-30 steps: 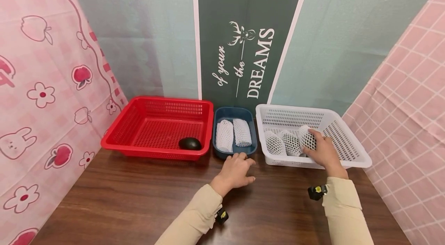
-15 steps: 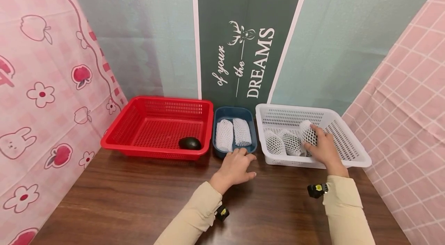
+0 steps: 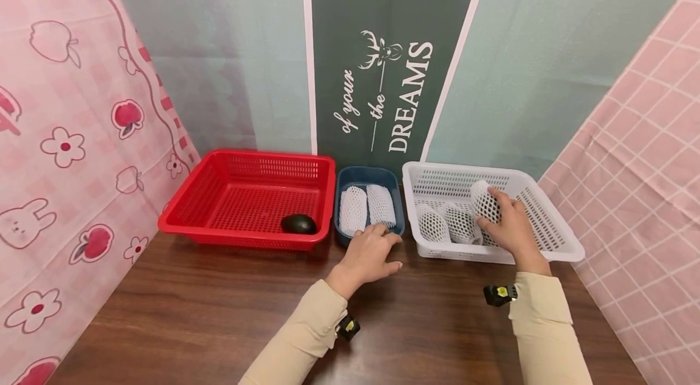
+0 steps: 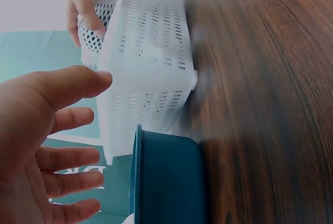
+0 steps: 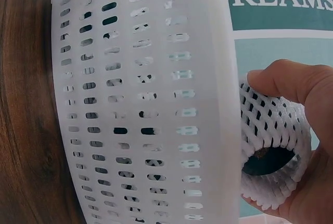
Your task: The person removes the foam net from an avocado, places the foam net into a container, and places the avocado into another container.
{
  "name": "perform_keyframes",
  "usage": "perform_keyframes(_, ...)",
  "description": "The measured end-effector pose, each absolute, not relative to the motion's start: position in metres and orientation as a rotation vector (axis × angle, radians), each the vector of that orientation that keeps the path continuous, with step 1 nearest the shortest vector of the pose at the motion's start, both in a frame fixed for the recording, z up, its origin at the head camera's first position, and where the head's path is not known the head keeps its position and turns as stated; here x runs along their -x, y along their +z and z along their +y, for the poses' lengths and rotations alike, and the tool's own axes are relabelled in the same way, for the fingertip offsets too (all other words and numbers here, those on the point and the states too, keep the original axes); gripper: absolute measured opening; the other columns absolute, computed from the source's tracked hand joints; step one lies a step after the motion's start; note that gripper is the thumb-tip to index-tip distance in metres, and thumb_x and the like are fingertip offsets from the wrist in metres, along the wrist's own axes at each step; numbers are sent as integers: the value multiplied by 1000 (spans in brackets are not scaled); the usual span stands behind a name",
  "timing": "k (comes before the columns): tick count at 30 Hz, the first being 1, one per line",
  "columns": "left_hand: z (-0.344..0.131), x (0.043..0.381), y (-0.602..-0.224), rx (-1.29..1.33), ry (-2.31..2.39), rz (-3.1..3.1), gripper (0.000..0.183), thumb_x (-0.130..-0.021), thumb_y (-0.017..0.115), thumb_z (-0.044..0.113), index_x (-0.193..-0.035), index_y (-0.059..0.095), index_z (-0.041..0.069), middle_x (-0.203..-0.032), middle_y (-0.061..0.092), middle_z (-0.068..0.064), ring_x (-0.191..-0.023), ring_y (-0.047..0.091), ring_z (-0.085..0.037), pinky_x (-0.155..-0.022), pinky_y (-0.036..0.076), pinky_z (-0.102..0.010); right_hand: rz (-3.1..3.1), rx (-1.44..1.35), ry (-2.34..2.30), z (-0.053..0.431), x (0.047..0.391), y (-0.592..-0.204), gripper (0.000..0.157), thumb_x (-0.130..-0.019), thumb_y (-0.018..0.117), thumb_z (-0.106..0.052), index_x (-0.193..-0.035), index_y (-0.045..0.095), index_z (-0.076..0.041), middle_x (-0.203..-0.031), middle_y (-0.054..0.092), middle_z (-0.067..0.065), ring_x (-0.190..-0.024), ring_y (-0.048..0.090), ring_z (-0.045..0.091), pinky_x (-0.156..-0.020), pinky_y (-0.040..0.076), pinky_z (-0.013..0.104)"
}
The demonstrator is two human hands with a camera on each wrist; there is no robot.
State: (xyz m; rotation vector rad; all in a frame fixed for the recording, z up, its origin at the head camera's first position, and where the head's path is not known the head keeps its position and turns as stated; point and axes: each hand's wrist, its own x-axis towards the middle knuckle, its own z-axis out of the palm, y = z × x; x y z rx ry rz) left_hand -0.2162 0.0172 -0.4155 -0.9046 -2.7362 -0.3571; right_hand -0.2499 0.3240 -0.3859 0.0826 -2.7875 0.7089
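My right hand (image 3: 513, 232) grips a dark avocado wrapped in a white foam net (image 3: 483, 201), raised over the white basket (image 3: 465, 253). In the right wrist view, the dark green end of the avocado (image 5: 270, 160) shows through the net's open mouth, with thumb and fingers on either side. Two more netted avocados (image 3: 433, 227) lie in that basket, left of the held one. My left hand (image 3: 367, 256) hovers at the front rim of the small blue bin (image 3: 361, 175), fingers spread and holding nothing. Two white foam nets (image 3: 353, 210) lie in the bin.
A red basket (image 3: 235, 240) stands on the left with one bare avocado (image 3: 299, 224) in its front right corner. All three containers line up along the back of the brown wooden table (image 3: 180, 306). Printed cloths hang behind and on both sides.
My right hand has lifted the netted avocado a little higher from the white basket. The left hand has moved slightly forward, its fingertips now over the blue bin's front rim.
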Motion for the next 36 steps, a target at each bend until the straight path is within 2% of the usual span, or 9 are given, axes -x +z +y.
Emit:
perform_keyframes(8,9,208,-415,915,-407,-2724,41,-79,69,42,-114,66,21,-107,56,-3,-94,51,-19,-74,44,-35,-2704,-153,732,316,238,-386,69,-81,67,-16,-140,34,-3,-118,35,41,-102,39,52,-75,34,64)
perform_keyframes(13,2,204,-418,920,-428,-2716,41,-80,69,42,-114,66,20,-106,57,-3,-94,52,-18,-77,43,-34,-2664,-200,712,307,230,-386,67,-79,70,-11,-136,37,-1,-118,37,39,-104,38,52,-76,32,65)
perform_keyframes(31,-33,201,-429,861,-573,-2691,42,-78,72,36,-114,65,15,-104,56,-4,-95,53,-20,-74,46,-35,-2604,-317,785,271,214,-390,71,-73,74,-13,-136,43,-8,-112,43,28,-93,46,42,-72,36,56)
perform_keyframes(36,-39,199,-429,865,-623,-2667,43,-78,72,35,-115,65,15,-105,56,-4,-96,53,-21,-75,47,-36,-2593,-366,787,262,211,-392,70,-71,75,-14,-134,45,-10,-115,45,28,-96,47,42,-73,36,57)
